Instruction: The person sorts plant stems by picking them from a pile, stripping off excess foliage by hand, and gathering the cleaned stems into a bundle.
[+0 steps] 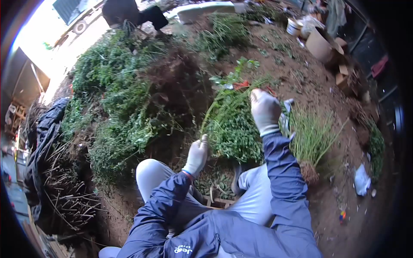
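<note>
My left hand, in a pale glove, is closed on the lower end of a long green stem. The stem slants up from the fingers over a leafy green bunch. Above that bunch, on the right, my gloved right hand makes a fist. Green stems and red strips lie at its fingers, but what the fist holds is hidden. Beyond the hands, leafy sprigs stick out. Beside my right forearm stands a bundle of thin green stems with brown roots at its base.
A large heap of green plants covers the left, with brown roots at its edge. Cut sticks and dark cloth lie further left. A cardboard tube, a white bucket and a white bag are on the right.
</note>
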Action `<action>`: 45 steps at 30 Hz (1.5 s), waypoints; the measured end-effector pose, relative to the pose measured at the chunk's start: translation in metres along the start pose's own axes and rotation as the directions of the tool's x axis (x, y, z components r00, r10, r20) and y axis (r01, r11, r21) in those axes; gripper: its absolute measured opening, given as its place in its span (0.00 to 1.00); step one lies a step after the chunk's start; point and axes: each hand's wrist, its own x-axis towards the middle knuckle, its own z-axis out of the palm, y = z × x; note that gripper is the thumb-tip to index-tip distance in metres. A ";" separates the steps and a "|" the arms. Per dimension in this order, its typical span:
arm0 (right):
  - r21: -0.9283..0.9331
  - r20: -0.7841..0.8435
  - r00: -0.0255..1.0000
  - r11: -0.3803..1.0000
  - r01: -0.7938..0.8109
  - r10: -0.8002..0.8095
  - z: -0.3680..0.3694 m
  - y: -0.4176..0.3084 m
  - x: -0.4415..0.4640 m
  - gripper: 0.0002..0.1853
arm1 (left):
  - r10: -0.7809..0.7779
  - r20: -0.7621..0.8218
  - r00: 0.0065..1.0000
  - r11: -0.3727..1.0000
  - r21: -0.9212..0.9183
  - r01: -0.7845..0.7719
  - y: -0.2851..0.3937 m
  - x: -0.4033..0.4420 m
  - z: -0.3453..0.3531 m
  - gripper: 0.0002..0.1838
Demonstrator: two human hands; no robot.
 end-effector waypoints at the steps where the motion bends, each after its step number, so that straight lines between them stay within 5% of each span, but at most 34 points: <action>1: 0.092 -0.043 0.996 0.993 -0.071 0.076 -0.001 0.010 -0.001 0.11 | -0.078 0.010 0.997 0.997 -0.015 0.078 -0.004 0.000 -0.003 0.34; 2: 0.147 -0.052 0.986 0.978 -0.150 0.159 -0.002 0.017 -0.003 0.11 | -0.080 0.015 0.997 0.996 -0.050 0.080 -0.009 -0.001 -0.003 0.34; 5: 0.181 0.249 0.941 0.943 -0.278 0.229 -0.021 0.018 -0.007 0.10 | -0.090 0.005 0.996 0.994 -0.058 0.090 -0.014 0.004 -0.007 0.34; 7: 0.210 0.483 0.875 0.968 -0.139 0.021 -0.025 0.020 -0.014 0.11 | -0.095 -0.022 0.995 0.994 -0.059 0.093 -0.015 0.007 -0.006 0.34; 8: 0.218 0.458 0.880 0.976 0.024 -0.124 -0.025 0.015 -0.020 0.12 | -0.098 -0.022 0.995 0.994 -0.058 0.097 -0.011 0.008 -0.004 0.34; 10: 0.302 0.386 0.905 0.951 0.061 -0.181 -0.025 0.005 -0.024 0.14 | -0.082 -0.029 0.996 0.996 -0.027 0.081 -0.003 0.006 0.000 0.35; 11: 0.393 0.426 0.902 0.912 -0.115 -0.070 -0.036 -0.012 -0.019 0.15 | -0.079 0.003 0.997 0.997 -0.005 0.079 -0.006 0.007 0.000 0.34; 12: 0.542 0.337 0.935 0.835 -0.100 -0.107 -0.027 -0.016 -0.016 0.16 | -0.061 0.012 0.998 0.998 0.008 0.061 -0.008 0.006 0.002 0.34; 15: 0.630 0.630 0.776 0.577 -0.520 0.011 -0.018 -0.030 -0.011 0.18 | -0.029 0.039 0.999 1.000 0.013 0.029 -0.010 0.004 0.011 0.35; 17: 0.580 0.701 0.710 0.630 -0.517 -0.062 -0.009 -0.032 -0.010 0.14 | -0.019 0.055 0.998 0.999 0.052 0.016 -0.010 0.002 0.012 0.35; 19: 0.585 0.777 0.628 0.433 -0.686 -0.054 0.009 -0.030 -0.019 0.18 | 0.006 0.078 0.997 0.995 0.097 -0.013 -0.015 0.000 0.011 0.36; 22: 0.579 0.806 0.584 0.337 -0.743 -0.096 0.006 -0.037 -0.022 0.17 | 0.019 0.108 0.994 0.988 0.149 -0.035 -0.013 -0.002 0.008 0.36; 24: 0.541 0.768 0.639 0.567 -0.621 -0.033 0.003 -0.033 -0.015 0.12 | 0.016 0.088 0.996 0.990 0.135 -0.028 -0.009 -0.003 0.006 0.35; 27: 0.330 0.403 0.898 0.888 -0.321 0.175 -0.002 -0.023 -0.014 0.12 | 0.013 0.095 0.995 0.992 0.121 -0.024 -0.011 -0.001 0.006 0.34; 30: 0.289 0.053 0.955 0.911 -0.295 0.292 0.005 0.009 -0.005 0.12 | 0.003 0.060 0.998 0.994 0.106 -0.009 -0.015 -0.002 0.007 0.33; 31: 0.336 0.045 0.944 0.885 -0.322 0.327 0.004 0.019 -0.003 0.11 | -0.007 0.062 0.998 0.993 0.120 -0.001 -0.015 -0.002 0.005 0.33; 34: 0.505 0.409 0.854 0.700 -0.505 0.321 0.015 0.037 -0.017 0.11 | -0.016 0.054 0.998 0.993 0.120 0.009 -0.017 -0.001 0.003 0.33; 37: 0.412 0.426 0.876 0.814 -0.409 0.225 -0.007 0.011 -0.015 0.27 | -0.010 0.042 0.999 0.995 0.098 0.005 -0.019 0.000 0.005 0.32; 38: 0.423 0.161 0.981 0.891 -0.166 0.107 0.000 0.006 -0.016 0.28 | -0.004 0.048 0.999 0.992 0.123 -0.002 -0.018 -0.001 0.005 0.32; 40: 0.445 0.204 0.978 0.887 -0.124 0.035 0.006 0.004 -0.017 0.28 | 0.003 0.057 0.998 0.989 0.150 -0.012 -0.016 -0.002 0.006 0.31; 43: 0.503 0.618 0.775 0.694 -0.515 0.128 0.006 -0.010 -0.017 0.21 | 0.020 0.046 0.999 0.983 0.183 -0.028 -0.015 -0.002 0.006 0.30; 45: 0.450 0.551 0.823 0.782 -0.431 0.136 0.005 -0.017 -0.018 0.15 | 0.004 0.056 0.998 0.984 0.175 -0.014 -0.011 -0.004 0.006 0.29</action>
